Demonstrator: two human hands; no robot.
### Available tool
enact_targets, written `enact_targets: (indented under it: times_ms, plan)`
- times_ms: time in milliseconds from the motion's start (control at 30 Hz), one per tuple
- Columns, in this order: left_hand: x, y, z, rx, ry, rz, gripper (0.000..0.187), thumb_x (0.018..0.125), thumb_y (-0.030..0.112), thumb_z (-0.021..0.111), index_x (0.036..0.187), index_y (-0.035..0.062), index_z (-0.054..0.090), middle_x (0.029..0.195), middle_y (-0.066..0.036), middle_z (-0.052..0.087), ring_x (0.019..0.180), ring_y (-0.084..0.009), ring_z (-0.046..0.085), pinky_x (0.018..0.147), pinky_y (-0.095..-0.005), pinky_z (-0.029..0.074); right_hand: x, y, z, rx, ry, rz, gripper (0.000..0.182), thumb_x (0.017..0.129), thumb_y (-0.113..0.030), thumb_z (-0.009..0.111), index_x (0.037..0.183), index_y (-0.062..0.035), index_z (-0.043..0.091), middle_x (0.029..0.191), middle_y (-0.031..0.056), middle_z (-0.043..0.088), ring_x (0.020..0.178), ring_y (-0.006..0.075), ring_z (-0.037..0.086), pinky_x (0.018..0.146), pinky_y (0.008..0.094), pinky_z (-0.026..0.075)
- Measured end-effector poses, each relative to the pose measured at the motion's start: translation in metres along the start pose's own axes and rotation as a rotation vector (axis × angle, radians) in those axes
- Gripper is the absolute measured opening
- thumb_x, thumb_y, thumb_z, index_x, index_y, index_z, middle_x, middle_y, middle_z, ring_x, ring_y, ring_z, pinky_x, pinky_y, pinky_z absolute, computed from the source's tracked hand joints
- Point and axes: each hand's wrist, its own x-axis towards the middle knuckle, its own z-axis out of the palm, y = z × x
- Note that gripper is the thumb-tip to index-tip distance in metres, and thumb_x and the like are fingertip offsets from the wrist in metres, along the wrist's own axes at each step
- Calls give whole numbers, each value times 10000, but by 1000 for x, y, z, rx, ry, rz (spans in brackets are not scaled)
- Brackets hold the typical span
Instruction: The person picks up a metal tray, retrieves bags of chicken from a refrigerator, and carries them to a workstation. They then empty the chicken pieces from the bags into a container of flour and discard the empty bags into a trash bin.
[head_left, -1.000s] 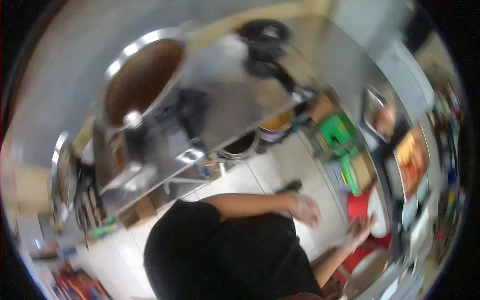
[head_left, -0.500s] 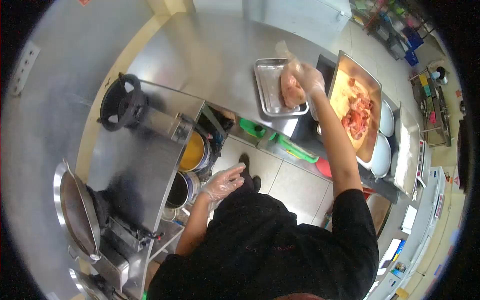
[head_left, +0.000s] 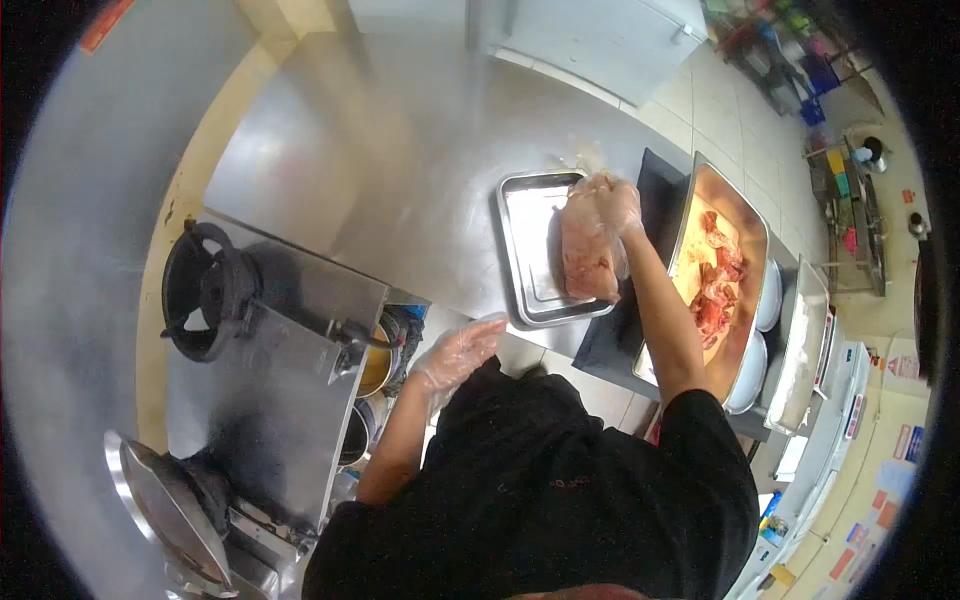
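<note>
My right hand (head_left: 618, 205), in a clear plastic glove, grips the top of a clear bag of raw meat (head_left: 588, 255). Loose plastic sticks up above the fingers. The bag hangs over the right side of a shallow metal tray (head_left: 509, 250), whose left part shows bare metal. My left hand (head_left: 462, 355), gloved too, is held with its fingers stretched out and nothing in it. Its fingertips come close to the tray's near left corner.
A deep steel pan (head_left: 757, 235) with raw meat pieces (head_left: 715, 295) stands right of the tray on the steel counter (head_left: 420, 170). White bowls (head_left: 748, 375) and another metal container (head_left: 797, 350) lie beyond it. At left are a burner (head_left: 208, 290) and a wok (head_left: 165, 505).
My view has shifted toward the counter. The left hand has come up nearer the tray. My right hand still grips the bag, which now hangs more upright over the tray.
</note>
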Motion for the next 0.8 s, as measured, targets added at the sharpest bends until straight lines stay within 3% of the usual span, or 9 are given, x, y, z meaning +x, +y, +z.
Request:
enact_targets:
  times_ms: [67, 133, 233, 300, 333, 400, 433, 567, 800]
  plan:
    - [34, 7, -2, -93, -1, 9, 475, 1003, 161, 588, 1437, 25, 452, 1430, -131, 521, 1315, -188, 493, 1111, -320, 386, -25, 5, -14, 116, 55, 4, 344, 972, -305, 539, 961, -3, 702, 883, 141, 712, 792, 241, 670, 715, 366, 507]
    - [72, 18, -2, 1, -28, 26, 502, 1000, 138, 588, 1463, 39, 422, 1431, -126, 521, 1314, -190, 495, 1114, -319, 385, -63, 2, -30, 521, 76, -72, 276, 994, -236, 521, 910, -15, 664, 765, 21, 621, 697, 98, 549, 640, 268, 448]
    - [127, 35, 19, -275, 32, 179, 584, 978, 174, 632, 1486, 36, 379, 1416, -127, 536, 1333, -193, 479, 1121, -322, 378, -118, -6, -48, 717, 68, -75, 251, 1015, -223, 528, 911, -26, 645, 765, -42, 559, 698, 51, 471, 635, 220, 412]
    - [148, 71, 39, 212, 175, 385, 629, 918, 219, 715, 1460, 55, 440, 1325, -131, 602, 1261, -210, 544, 1058, -333, 433, -138, 3, -49, 863, -12, -60, 237, 1014, -228, 551, 972, -14, 646, 836, -13, 592, 778, 68, 508, 704, 237, 441]
    - [155, 87, 42, 216, 166, 378, 629, 918, 219, 715, 1460, 55, 440, 1325, -131, 602, 1261, -210, 544, 1058, -333, 433, -143, 6, -49, 1005, -100, -65, 242, 1012, -233, 575, 1032, -3, 647, 906, 15, 624, 858, 85, 544, 772, 255, 470]
    - [161, 113, 47, 667, 136, 507, 652, 836, 253, 786, 1407, 79, 526, 1153, -130, 655, 1097, -229, 609, 928, -346, 484, -146, 17, -40, 1033, -98, -42, 247, 1018, -246, 569, 997, -13, 648, 909, 19, 633, 862, 86, 554, 770, 242, 468]
    - [162, 120, 51, 655, 181, 514, 455, 808, 239, 788, 1225, 91, 683, 978, -113, 645, 901, -241, 611, 817, -359, 488, -147, 20, -38, 1031, -93, -60, 243, 1014, -236, 575, 1014, -6, 652, 919, 21, 637, 870, 90, 557, 783, 243, 468]
    - [174, 109, 39, 697, 108, 423, 179, 825, 227, 767, 942, 91, 774, 876, -92, 622, 813, -242, 607, 785, -358, 491, -158, 6, -51, 1020, -3, -125, 240, 1002, -190, 583, 1116, 5, 666, 943, 19, 648, 892, 95, 562, 832, 253, 462]
    - [175, 116, 54, 685, 135, 320, 244, 858, 295, 731, 962, 76, 766, 895, -103, 635, 852, -252, 623, 801, -367, 490, -167, 8, -57, 1040, 98, 40, 312, 995, -278, 610, 1099, 1, 702, 938, 11, 649, 898, 108, 562, 845, 264, 442]
